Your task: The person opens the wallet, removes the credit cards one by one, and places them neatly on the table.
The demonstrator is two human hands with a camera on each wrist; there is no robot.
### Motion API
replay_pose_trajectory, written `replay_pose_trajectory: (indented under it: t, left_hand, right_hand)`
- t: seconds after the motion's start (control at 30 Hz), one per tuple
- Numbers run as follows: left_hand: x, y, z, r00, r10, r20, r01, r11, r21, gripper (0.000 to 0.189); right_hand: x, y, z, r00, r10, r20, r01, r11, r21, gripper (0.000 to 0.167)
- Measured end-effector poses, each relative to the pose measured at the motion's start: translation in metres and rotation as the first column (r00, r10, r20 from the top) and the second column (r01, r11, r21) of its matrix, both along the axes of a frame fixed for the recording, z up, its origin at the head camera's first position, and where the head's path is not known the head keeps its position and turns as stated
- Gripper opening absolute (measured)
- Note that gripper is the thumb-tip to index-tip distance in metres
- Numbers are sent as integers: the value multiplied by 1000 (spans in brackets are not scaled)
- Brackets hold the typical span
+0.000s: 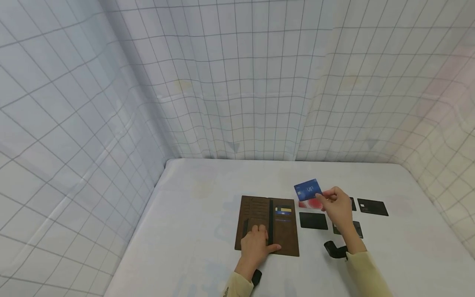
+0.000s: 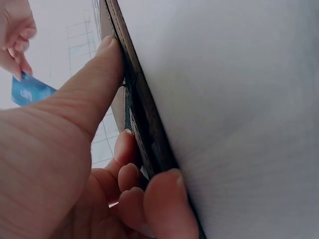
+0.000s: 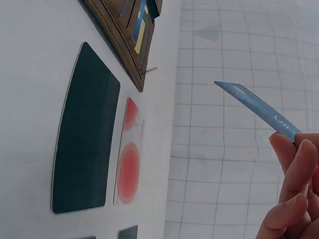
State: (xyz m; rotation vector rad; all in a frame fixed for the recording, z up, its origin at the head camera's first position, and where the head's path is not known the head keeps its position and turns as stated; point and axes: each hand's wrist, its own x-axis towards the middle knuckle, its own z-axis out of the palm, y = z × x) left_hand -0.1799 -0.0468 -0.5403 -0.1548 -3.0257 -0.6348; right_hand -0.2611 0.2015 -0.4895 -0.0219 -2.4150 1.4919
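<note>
A blue bank card (image 1: 308,190) is pinched by one edge between the thumb and fingers of my right hand (image 1: 337,206), raised over the cards right of the wallet. In the right wrist view the same card (image 3: 256,108) appears tilted, nearly edge-on. A brown long wallet (image 1: 287,237) lies unfolded on the table. My left hand (image 1: 255,244) rests on its near part, thumb spread across the dark centre strip and fingers on the left panel. From the left wrist, the wallet's edge (image 2: 142,97) runs beside the thumb and fingertips. Cards (image 1: 283,210) stick out of slots in the right panel.
Beside the wallet lie a black card (image 1: 313,221) and a red-and-white card (image 3: 128,169), partly covered in the head view. Farther right is another black card (image 1: 372,207); more dark cards (image 1: 358,227) lie partly behind the right arm. White gridded cloth walls (image 1: 237,82) surround the white table.
</note>
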Motion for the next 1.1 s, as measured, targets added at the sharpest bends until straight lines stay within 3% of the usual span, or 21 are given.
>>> replay_pose_trajectory:
  t: [0.2,0.43,0.5,0.67,0.73,0.87,1.1]
  left_hand:
    - [-1,1,0,1000,-8,-11,8,1000,1,51]
    - [-1,1,0,1000,-4,-6,4,1000,-2,51]
    - [-1,1,0,1000,-3,-2,3,1000,-5,51]
    - [-1,0,0,1000,-6,-4,6,1000,3,50]
    - [-1,-1,0,1000,-8,-4,8,1000,7,50]
    - [-1,-2,-1,1000,-10,2,10,1000,12,50]
    - [0,-2,-1,998,-27,-60,29,999,24,50]
  right_hand:
    - [15,31,0,995,-98,-10,98,995,15,23]
    - [9,109,-68,971,-239,28,240,970,-37,37]
    - [18,120,-64,956,-280,83,284,958,-48,38]
    - [52,123,-23,902,-358,240,386,919,-81,32]
    - [62,125,-14,878,-382,289,419,905,-77,31]
    - [75,135,-14,842,-407,354,458,886,-72,31]
    - [85,151,-25,811,-436,391,482,876,-23,33]
